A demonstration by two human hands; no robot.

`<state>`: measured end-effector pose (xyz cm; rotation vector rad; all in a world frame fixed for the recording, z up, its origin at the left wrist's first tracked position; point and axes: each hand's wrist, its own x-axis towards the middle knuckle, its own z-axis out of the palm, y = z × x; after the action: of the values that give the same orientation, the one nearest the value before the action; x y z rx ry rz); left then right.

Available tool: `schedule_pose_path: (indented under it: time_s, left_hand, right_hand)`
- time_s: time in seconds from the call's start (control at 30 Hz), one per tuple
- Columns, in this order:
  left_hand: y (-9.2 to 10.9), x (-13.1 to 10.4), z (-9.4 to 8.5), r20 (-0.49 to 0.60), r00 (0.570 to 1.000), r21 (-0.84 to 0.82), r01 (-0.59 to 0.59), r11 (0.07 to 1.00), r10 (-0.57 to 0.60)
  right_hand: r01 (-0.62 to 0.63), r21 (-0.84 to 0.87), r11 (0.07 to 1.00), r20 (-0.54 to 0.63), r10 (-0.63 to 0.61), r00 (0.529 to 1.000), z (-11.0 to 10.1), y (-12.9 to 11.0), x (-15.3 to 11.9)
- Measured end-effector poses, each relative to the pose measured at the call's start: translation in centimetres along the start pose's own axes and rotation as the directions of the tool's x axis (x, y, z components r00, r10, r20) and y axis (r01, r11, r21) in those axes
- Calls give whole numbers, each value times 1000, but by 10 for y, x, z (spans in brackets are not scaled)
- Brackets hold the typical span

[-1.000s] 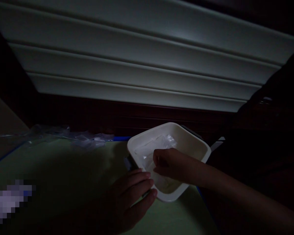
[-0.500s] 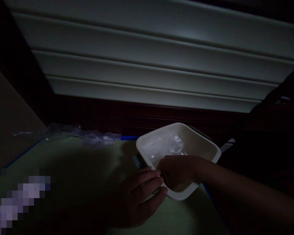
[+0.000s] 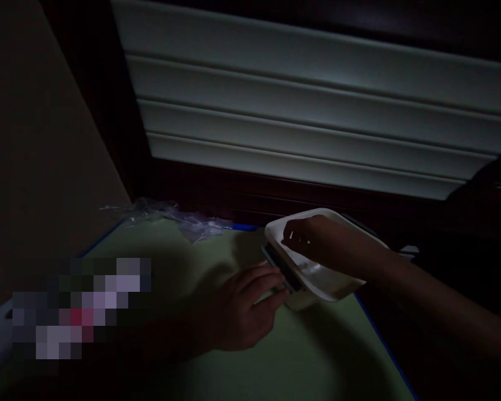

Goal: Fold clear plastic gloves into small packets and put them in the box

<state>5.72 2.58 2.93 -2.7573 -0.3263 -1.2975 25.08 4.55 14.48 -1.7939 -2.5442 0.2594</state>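
We've got the tub (image 3: 328, 291) at the far right of our table (image 3: 250, 367), plastic wrap (image 3: 196, 225) along the far edge to its left, slats (image 3: 296, 106) behind both, plus a wall (image 3: 37, 139) over on the left.

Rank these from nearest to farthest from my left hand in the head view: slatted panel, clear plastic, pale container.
1. Pale container: at the left hand's fingertips, ahead and right.
2. Clear plastic: ahead and left, along the green surface's far edge.
3. Slatted panel: farthest, beyond that edge.
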Motion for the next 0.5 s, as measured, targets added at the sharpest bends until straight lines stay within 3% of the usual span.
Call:
schedule_pose_path:
  time_s: [0.1,0.2,0.33,0.5]
  left_hand:
    - [3,-25,-21,149,965,73,208,975,-217]
    - [3,-58,-38,282,843,160,429,889,-458]
    - [-2,-100,-58,298,820,281,414,866,-489]
    - [-5,-125,-74,323,806,290,414,863,-496]
  right_hand:
    - [28,16,999,-247,-23,969,1,-42,-2]
    - [131,14,991,-215,-125,969,23,-80,6]
    - [89,-42,995,-164,-95,982,69,-102,34]
    - [-86,-59,995,-215,72,974,111,-86,85]
